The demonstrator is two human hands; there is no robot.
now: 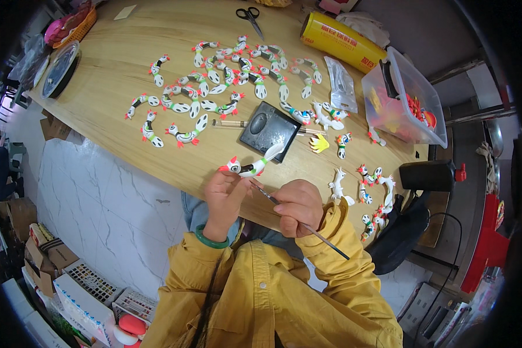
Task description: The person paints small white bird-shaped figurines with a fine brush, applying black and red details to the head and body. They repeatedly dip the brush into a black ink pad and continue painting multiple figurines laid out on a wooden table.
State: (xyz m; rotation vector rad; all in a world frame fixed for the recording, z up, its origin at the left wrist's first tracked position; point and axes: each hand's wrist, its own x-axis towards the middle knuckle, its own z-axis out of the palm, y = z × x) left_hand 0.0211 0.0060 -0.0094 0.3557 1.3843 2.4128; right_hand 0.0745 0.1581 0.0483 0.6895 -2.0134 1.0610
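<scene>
Between the fingers of my left hand (224,195) is a small white bird figurine (249,168) with a red beak, a black wing patch and a green band; its tail is plain white. My right hand (299,206) grips a thin paintbrush (315,232), its tip close under the bird's body. Whether the bristles touch the figurine I cannot tell. Just beyond the bird lies a black ink stone (269,128) with a round well. Many painted bird figurines (224,76), with black-spotted tails, are spread across the wooden table (108,52). A plain white figurine (338,185) lies right of my right hand.
Scissors (251,19) lie at the far edge. A yellow cling-film roll (343,41) and a clear plastic bin (404,100) of coloured pieces stand at the right. A black bottle with a red cap (430,175) is near the right edge. A round lidded tray (61,69) sits left.
</scene>
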